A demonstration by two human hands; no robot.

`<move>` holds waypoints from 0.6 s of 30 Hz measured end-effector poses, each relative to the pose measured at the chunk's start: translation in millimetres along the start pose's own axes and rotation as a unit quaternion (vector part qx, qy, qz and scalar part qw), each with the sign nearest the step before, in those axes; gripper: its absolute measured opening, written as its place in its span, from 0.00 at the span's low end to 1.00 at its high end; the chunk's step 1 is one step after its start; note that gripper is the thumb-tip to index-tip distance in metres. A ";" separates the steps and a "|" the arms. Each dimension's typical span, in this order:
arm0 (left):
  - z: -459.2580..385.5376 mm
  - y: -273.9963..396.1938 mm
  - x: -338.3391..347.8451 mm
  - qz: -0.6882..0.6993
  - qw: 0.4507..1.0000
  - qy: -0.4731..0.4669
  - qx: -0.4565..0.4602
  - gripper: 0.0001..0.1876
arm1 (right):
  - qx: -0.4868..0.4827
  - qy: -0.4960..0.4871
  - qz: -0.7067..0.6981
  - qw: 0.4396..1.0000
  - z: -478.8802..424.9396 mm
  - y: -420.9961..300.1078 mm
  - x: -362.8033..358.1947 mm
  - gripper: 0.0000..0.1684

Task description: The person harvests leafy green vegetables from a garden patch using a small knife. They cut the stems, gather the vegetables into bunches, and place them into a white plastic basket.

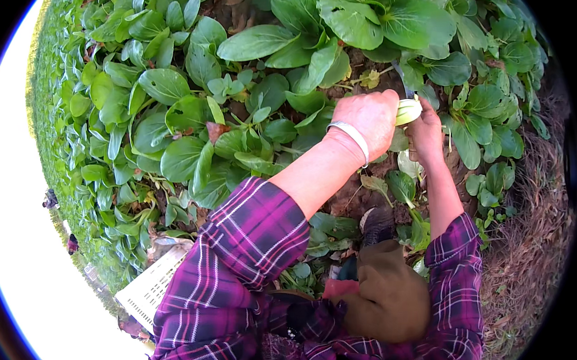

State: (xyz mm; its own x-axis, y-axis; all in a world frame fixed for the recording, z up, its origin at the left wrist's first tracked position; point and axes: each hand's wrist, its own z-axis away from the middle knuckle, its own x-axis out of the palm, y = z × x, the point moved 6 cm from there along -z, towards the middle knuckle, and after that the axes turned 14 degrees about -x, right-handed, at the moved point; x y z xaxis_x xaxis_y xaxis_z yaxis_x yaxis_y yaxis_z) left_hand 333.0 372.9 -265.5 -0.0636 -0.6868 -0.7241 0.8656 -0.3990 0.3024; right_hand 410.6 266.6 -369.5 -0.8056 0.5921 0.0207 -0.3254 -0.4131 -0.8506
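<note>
My left hand (367, 121), with a pale bracelet at the wrist, is closed around a leafy green, probably bok choy. Its pale green stem base (407, 112) sticks out on the right side of the fist. Where its leaves lie is hard to tell behind the hand. Close against that base is my right hand (424, 130), its fingers bent around a knife whose handle is hidden. A thin stretch of the knife blade (402, 78) shows beyond the fingers, partly covered by leaves. Rooted leafy greens (397, 18) stand just past both hands.
Dense rows of greens (168, 88) spread to the left. A cream plastic crate (150, 287) sits at my left side. My shoe (377, 224) rests on soil among low plants. Dry grass (537, 246) borders the right. Other people (72, 244) appear far off at the left.
</note>
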 end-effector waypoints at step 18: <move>-129.2 -25.3 -73.2 -0.105 0.989 0.051 -0.095 0.33 | -0.171 0.090 0.187 0.963 -96.4 -36.5 56.2 0.15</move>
State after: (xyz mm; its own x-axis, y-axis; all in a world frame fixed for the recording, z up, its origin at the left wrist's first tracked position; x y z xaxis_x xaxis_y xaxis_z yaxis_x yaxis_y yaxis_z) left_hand 379.9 511.8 -300.2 -0.2086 -0.5321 -0.8206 0.9173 -0.3975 0.0245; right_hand 424.9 381.6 -387.9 -0.7253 0.5700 -0.3861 0.1779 -0.3865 -0.9049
